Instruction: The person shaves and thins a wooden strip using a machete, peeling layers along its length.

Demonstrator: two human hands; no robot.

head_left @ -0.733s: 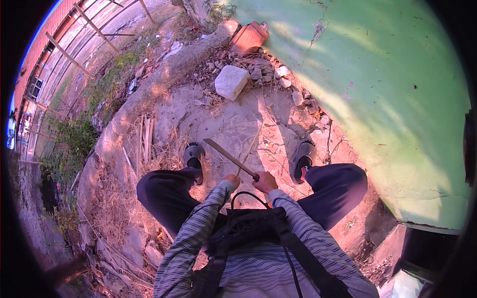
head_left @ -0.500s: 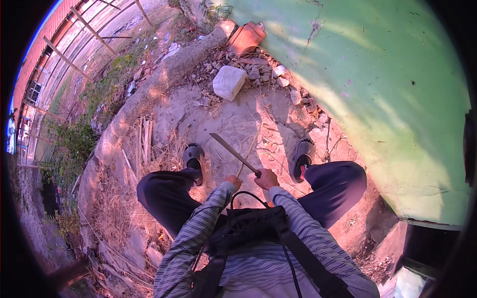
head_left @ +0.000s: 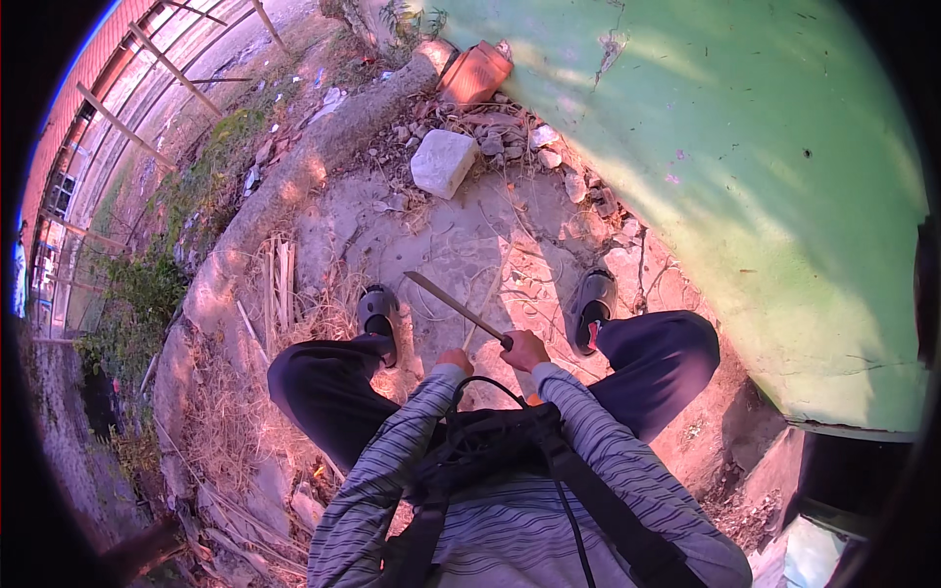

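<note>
We are swinging the tip of the long knife (head_left: 446, 297) back leftward after it was pointing more forward a moment ago, while the thin, pale strip (head_left: 470, 337) is still slanting away beneath it; we are judging that the blade work along the strip is continuing. Whether blade and strip are touching, we cannot tell. Our right hand (head_left: 526, 351) is gripping the knife's handle in a closed fist. Our left hand (head_left: 456, 361) is curling shut around the strip's near end. Both things are lying between our shoes (head_left: 377, 314).
</note>
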